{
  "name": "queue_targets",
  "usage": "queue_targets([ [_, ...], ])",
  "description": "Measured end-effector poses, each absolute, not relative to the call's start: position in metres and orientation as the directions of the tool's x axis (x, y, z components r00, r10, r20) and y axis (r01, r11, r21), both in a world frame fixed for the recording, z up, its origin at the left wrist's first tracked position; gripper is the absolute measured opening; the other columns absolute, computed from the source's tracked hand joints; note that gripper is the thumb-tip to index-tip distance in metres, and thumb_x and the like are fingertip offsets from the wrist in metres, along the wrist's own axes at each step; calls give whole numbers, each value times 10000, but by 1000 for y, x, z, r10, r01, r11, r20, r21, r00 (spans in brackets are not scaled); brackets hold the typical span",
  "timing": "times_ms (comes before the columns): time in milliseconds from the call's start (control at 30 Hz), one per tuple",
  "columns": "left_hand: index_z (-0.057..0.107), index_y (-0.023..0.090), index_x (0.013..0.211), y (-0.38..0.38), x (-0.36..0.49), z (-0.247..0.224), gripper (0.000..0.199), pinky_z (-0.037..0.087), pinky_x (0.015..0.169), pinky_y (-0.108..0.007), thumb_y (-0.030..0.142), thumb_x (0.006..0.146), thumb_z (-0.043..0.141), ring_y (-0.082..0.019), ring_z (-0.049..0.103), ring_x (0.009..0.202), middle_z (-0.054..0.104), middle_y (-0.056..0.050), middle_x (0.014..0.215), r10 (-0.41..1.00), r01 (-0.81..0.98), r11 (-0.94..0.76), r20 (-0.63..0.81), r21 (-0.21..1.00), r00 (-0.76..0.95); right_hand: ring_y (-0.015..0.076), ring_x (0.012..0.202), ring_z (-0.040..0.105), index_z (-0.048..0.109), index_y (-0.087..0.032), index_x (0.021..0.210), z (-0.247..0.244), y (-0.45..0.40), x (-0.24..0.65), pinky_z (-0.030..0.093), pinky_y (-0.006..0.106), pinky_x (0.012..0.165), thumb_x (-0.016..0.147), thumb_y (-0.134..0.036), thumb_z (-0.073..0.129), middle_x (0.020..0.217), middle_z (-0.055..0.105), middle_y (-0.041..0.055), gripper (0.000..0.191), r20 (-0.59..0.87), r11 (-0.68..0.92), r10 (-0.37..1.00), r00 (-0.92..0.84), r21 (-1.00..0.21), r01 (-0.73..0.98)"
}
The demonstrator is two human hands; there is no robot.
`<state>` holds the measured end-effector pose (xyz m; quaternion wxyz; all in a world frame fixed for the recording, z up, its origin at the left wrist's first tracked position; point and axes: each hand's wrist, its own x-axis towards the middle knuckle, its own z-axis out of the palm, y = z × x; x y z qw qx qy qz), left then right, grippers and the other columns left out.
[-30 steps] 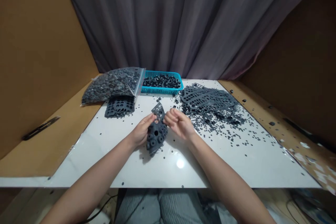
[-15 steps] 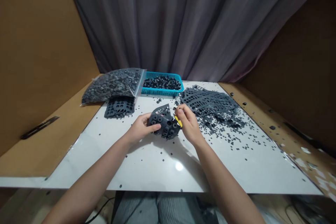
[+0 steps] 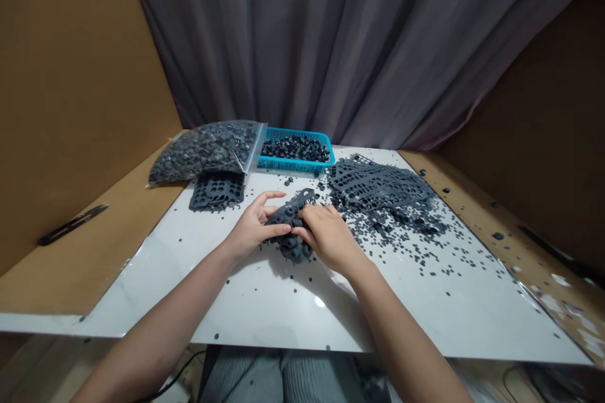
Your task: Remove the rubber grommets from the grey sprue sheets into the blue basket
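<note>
A dark grey rubber sheet (image 3: 295, 249) with round raised rings and punched holes is held bent above the table's middle. My left hand (image 3: 255, 223) grips its left side, thumb pressed across the front and index finger raised off it. My right hand (image 3: 328, 233) is closed on the right side, fingertips curled over the upper part and thumb close to the left thumb. No yellow tool shows now; the right palm is hidden. A flat stack of similar punched sheets (image 3: 217, 192) lies beyond my left hand.
A zip bag (image 3: 203, 151) full of dark rubber pieces leans on the stack. Beside it stands a blue basket (image 3: 295, 167) of small black parts. Punched-out sheets (image 3: 378, 182) and scattered bits lie at right. Cardboard walls (image 3: 80, 75) flank the table; a black cutter (image 3: 73, 225) lies left.
My right hand has moved left onto the rubber sheet, and the yellow tool it held is out of sight. The sheet is folded more tightly; my left index finger has lifted.
</note>
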<state>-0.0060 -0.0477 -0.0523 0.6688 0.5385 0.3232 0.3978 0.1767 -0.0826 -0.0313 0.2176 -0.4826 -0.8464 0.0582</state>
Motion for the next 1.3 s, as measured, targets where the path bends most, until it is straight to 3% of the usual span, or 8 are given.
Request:
queue_targets([
  [267, 451, 195, 1193, -44, -12, -50, 633, 443, 634, -251, 283, 645, 756, -153, 608, 681, 661, -35, 811, 820, -134, 127, -28, 983, 572, 183, 699, 490, 447, -200, 788, -35, -81, 175, 320, 303, 665, 928, -303, 396, 798, 580, 58, 182, 247, 581, 813, -527, -384, 717],
  [467, 585, 142, 791, -47, -10, -57, 282, 366, 592, -209, 363, 683, 721, -106, 518, 645, 567, 16, 688, 819, -89, 164, -86, 982, 567, 141, 644, 450, 431, -194, 737, -39, -78, 177, 330, 266, 631, 916, -240, 369, 695, 495, 6, 195, 321, 578, 806, -498, -610, 542],
  [567, 636, 116, 797, -51, -6, -60, 280, 368, 590, -223, 382, 725, 683, -112, 518, 625, 597, -14, 697, 776, -118, 251, -127, 961, 618, 121, 601, 407, 412, -193, 683, -46, -77, 174, 317, 249, 599, 902, -279, 393, 636, 426, -22, 236, 287, 479, 842, -457, -788, 388],
  [700, 665, 112, 785, -53, 0, -65, 267, 394, 610, -229, 367, 714, 696, -118, 542, 616, 632, -27, 692, 785, -247, 317, -107, 916, 611, 104, 541, 315, 408, -193, 647, -57, -77, 163, 249, 236, 514, 839, -348, 458, 590, 326, -43, 252, 176, 182, 925, -337, -983, -13],
  [833, 678, 130, 858, -55, 5, -70, 263, 419, 620, -215, 331, 694, 721, -118, 573, 638, 652, -19, 707, 806, -393, 391, -104, 832, 582, 90, 483, 209, 411, -196, 602, -64, -76, 155, 163, 238, 467, 722, -367, 552, 540, 247, -60, 252, 60, -10, 976, -211, -949, -316],
  [1067, 674, 132, 889, -54, 10, -78, 278, 462, 667, -236, 266, 657, 744, -148, 625, 705, 696, -48, 793, 816, -464, 488, -198, 739, 543, 82, 469, 156, 440, -189, 590, -72, -69, 156, 102, 233, 456, 650, -310, 605, 519, 233, -67, 214, -31, -113, 982, -185, -885, -452],
  [1200, 635, 138, 731, -51, 9, -74, 188, 467, 631, -252, 268, 632, 726, -138, 597, 610, 644, -4, 648, 838, -507, 510, -267, 695, 476, 91, 459, 148, 293, -205, 540, -69, -67, 156, 202, 237, 466, 733, -307, 525, 511, 204, -64, 319, 49, -120, 963, -264, -800, -588],
  [1300, 620, 135, 698, -50, 8, -69, 191, 436, 584, -227, 296, 646, 708, -116, 555, 567, 613, 9, 625, 877, -472, 429, -228, 770, 423, 97, 463, 173, 262, -208, 565, -66, -66, 157, 258, 252, 500, 804, -337, 450, 535, 215, -58, 331, 123, -54, 958, -260, -811, -583],
])
